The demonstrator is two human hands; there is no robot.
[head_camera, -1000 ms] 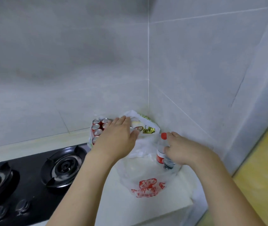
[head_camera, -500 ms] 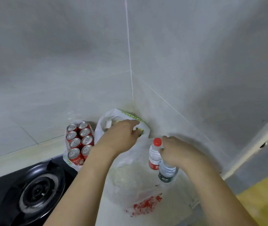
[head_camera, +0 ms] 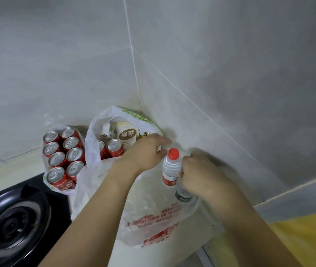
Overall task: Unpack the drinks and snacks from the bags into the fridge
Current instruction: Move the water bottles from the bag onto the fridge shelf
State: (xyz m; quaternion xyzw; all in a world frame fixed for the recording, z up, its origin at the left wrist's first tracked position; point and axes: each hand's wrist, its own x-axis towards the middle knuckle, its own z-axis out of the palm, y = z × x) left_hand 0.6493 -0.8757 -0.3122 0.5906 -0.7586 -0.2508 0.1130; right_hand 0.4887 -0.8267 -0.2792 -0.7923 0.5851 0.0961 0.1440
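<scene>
In the corner of a kitchen, where two grey tiled walls (head_camera: 230, 60) meet, a pale counter (head_camera: 9, 176) carries the shopping. At its left a black gas hob (head_camera: 12, 224) is set in. A pack of red cans (head_camera: 63, 158) stands against the back wall, and just beside it a white plastic bag (head_camera: 149, 214) with red print lies open, with more cans and snack packets (head_camera: 127, 134) inside. The right hand (head_camera: 203, 176) is closed around a water bottle (head_camera: 171, 167) with a red cap, upright above the bag. The left hand (head_camera: 143, 151) reaches into the bag's mouth with loose fingers, holding nothing I can see. At the lower right a yellow floor (head_camera: 303, 234) shows.
</scene>
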